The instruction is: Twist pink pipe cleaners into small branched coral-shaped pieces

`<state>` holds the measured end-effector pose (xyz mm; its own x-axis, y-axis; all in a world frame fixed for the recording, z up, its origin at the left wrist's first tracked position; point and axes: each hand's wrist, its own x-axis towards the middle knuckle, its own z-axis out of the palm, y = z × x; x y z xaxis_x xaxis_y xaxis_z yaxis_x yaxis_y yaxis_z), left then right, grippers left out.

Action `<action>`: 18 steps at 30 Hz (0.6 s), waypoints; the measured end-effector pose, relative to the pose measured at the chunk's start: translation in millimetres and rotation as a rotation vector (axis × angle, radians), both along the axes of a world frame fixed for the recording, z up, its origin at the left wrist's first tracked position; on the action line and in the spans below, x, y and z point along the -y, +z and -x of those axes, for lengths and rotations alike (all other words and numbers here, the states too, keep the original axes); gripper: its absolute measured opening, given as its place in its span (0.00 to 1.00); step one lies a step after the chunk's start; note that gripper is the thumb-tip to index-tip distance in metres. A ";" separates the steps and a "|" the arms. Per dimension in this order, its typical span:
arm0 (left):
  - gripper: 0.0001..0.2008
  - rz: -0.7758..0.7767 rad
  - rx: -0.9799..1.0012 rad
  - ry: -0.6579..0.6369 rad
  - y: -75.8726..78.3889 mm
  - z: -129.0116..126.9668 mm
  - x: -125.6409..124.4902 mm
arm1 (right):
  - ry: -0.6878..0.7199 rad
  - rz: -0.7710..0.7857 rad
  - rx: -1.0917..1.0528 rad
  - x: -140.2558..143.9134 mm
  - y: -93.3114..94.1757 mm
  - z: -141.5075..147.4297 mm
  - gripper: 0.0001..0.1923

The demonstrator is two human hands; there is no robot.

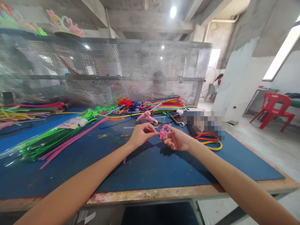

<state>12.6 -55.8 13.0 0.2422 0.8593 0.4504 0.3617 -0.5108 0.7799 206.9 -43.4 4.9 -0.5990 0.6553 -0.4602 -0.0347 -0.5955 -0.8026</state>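
The pink pipe-cleaner piece (164, 131) sits in the air just above the bench (152, 168), between the two hands, near the middle of the blue mat. It is a small twisted form with several short loops or prongs; its exact shape is too small to tell.

The left hand (140, 134) is closed in a narrow pinch on the piece's left end, thumb and forefinger pressed together. A loose pink strand trails down from this hand toward the mat, so the pinch appears to anchor the free wire while the form is worked. The right hand (177, 139) is curled closed on the piece from the other side, fingers folded under it, probably to steady the finished loops. Both forearms reach forward over the bench edge, which keeps the work centred in view.

Supply stock lies within reach. A bagged bundle of green pipe cleaners (47, 140) and loose pink pipe cleaners (70, 140) lie to the left. A multicoloured bundle (166, 103) rests at the rear, beside red and green finished shapes. A second pink twisted figure (147, 117) lies just beyond the hands. A phone (177, 118) and red and yellow coiled wires (209, 140) lie to the right. A perforated metal screen (105, 68) backs the bench. A red chair (273, 109) stands well apart at the right.
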 end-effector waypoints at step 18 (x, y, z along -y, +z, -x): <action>0.03 -0.144 -0.419 -0.310 12.3 3.1 15.8 | 0.019 0.098 -0.140 0.4 -4.1 2.9 0.13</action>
